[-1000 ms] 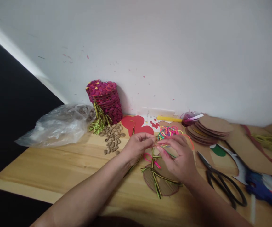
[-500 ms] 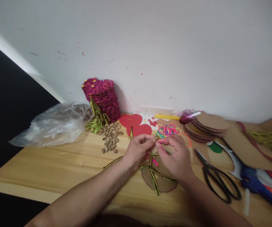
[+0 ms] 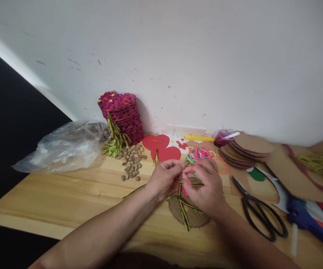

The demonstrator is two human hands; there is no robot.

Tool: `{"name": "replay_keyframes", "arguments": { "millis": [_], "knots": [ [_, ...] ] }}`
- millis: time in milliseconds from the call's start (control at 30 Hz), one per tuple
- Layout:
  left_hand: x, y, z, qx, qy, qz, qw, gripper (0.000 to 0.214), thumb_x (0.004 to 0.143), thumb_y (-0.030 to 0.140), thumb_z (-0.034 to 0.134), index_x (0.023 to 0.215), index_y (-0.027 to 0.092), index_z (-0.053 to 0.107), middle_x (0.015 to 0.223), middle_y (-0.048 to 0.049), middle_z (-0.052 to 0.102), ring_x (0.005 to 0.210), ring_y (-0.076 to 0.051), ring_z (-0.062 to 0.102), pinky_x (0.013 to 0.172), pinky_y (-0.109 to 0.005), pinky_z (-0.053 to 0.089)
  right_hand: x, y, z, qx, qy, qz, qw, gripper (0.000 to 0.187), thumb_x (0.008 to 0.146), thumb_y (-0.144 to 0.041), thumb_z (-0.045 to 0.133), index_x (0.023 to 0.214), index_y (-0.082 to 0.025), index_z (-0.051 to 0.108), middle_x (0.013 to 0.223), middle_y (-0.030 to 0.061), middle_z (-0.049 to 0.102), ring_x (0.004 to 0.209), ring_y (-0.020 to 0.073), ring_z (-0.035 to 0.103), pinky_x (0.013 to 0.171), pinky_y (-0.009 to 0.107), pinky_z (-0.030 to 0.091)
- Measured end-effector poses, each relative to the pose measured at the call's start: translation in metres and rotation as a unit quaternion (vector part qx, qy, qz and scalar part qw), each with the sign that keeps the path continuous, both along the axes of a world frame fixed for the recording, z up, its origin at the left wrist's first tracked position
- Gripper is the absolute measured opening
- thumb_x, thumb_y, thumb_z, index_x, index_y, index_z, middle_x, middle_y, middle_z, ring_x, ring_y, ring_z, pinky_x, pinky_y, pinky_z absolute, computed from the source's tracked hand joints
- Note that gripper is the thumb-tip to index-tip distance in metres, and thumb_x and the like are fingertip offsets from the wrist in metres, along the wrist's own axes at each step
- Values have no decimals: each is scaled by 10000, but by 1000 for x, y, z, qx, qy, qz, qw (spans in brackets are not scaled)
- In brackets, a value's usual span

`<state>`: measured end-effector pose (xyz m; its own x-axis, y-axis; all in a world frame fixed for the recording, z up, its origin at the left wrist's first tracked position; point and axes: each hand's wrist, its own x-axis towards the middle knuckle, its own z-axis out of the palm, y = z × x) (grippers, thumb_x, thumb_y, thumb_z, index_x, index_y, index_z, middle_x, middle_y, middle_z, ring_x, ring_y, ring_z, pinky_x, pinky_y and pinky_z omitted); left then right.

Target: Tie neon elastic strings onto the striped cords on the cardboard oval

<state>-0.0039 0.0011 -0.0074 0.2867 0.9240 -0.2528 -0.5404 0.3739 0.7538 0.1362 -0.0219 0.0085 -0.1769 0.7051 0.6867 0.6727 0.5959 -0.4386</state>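
Note:
My left hand [image 3: 165, 179] and my right hand [image 3: 206, 186] meet above a round cardboard disc [image 3: 193, 216], both closed with thumb and forefinger pinched. Between the fingertips runs a thin cord [image 3: 183, 209], yellow-green and black, whose strands lie across the disc and rise toward my fingers. The exact point of the pinch is too small to make out. A bit of bright pink cord [image 3: 184, 192] shows under my hands. One loose strand stretches out leftward past my left wrist.
Black-handled scissors [image 3: 262, 213] and a blue-handled tool [image 3: 304, 216] lie to the right. Behind are stacked cardboard discs [image 3: 248, 145], a tangle of bright string [image 3: 199, 154], red paper circles [image 3: 167, 151], several brown shells or nuts [image 3: 133, 160], a magenta stack [image 3: 125, 116] with tassels and a plastic bag [image 3: 66, 149].
My right fingertips have shifted slightly left and curled closer against my left fingertips. The left hand stays nearly in place; the things on the table have not moved.

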Motion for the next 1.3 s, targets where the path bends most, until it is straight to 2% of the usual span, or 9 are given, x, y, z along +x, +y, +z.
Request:
{"name": "replay_keyframes", "arguments": {
  "millis": [267,467,633,767,867,1000,1167,1300],
  "knots": [
    [-2,2,1,-4,-12,-9,1000,259,687,304,825,800,125,676,639,3,622,509,-61,516,523,-189,399,4,2,0,28,-21,35,999,136,770,-110,648,850,-219,663,804,41,605,815,227,545,779,404,454],
    [-7,6,11,13,-4,16,1000,265,689,310,824,769,107,674,744,-25,654,604,-57,549,591,-172,418,8,5,-3,9,5,65,998,175,818,-92,648,935,-217,682,852,37,637,825,193,594,755,351,495],
    [-9,8,16,-4,-5,27,1000,290,642,303,846,770,116,666,652,8,610,557,-53,513,580,-174,399,9,6,-7,-4,19,71,997,188,827,-94,647,964,-211,699,887,47,652,824,182,629,752,338,518],
    [-9,9,14,16,19,42,999,271,652,300,833,765,121,664,582,41,547,488,-41,426,512,-181,319,9,3,-6,-17,29,74,997,180,819,-103,649,949,-216,701,893,48,659,845,193,636,774,354,522],
    [-10,10,11,39,32,43,998,248,670,304,817,754,124,668,559,48,521,478,-43,395,494,-194,277,9,1,-3,-40,40,69,996,142,818,-130,650,922,-216,694,887,45,664,849,198,637,782,356,518],
    [-7,8,7,52,32,40,997,236,684,313,814,752,129,685,574,42,541,503,-43,417,521,-192,300,6,1,-3,-93,67,30,993,98,812,-232,690,910,-219,696,889,43,673,834,202,633,739,338,516],
    [1,3,-2,30,6,37,999,252,660,317,842,780,145,702,688,15,634,519,-35,468,524,-179,322,-1,2,-7,-183,145,-13,972,98,840,-297,665,848,-206,702,769,22,685,649,157,599,624,292,491],
    [4,2,-3,9,-10,43,999,263,634,303,860,776,149,702,692,13,647,526,-41,502,530,-176,355,-5,1,-8,-196,166,-12,966,86,827,-262,651,793,-194,691,727,14,667,630,148,583,604,273,476]
  ]
}}
